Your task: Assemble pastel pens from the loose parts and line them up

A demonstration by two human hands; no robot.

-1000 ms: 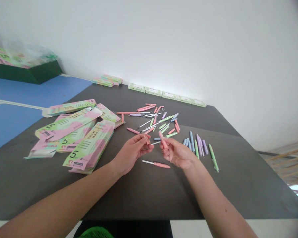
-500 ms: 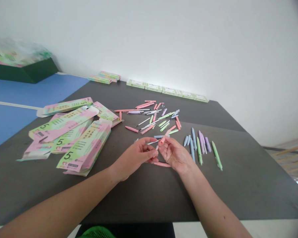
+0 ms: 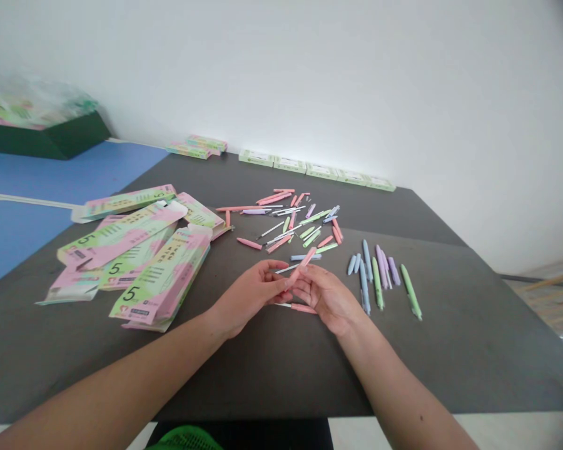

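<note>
Left hand point(image 3: 246, 292) and right hand point(image 3: 326, 297) are closing narrowly together, their fingertips meeting on a slim pink pen point(image 3: 304, 257) that is tilting up and away over the dark table point(image 3: 450, 356). Farther left, boxes point(image 3: 159, 275) printed with a 5 are lying in a loose heap. Ahead, loose pen parts point(image 3: 281, 219) are lying scattered, a second pink pen point(image 3: 304, 308) is lying just beneath the right hand, and pastel pens point(image 3: 380, 281) are lying roughly side by side at right.

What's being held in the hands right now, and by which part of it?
A slim pink plastic pen barrel, held by its lower end where the left hand and right hand meet; which hand grips it is unclear.
</note>
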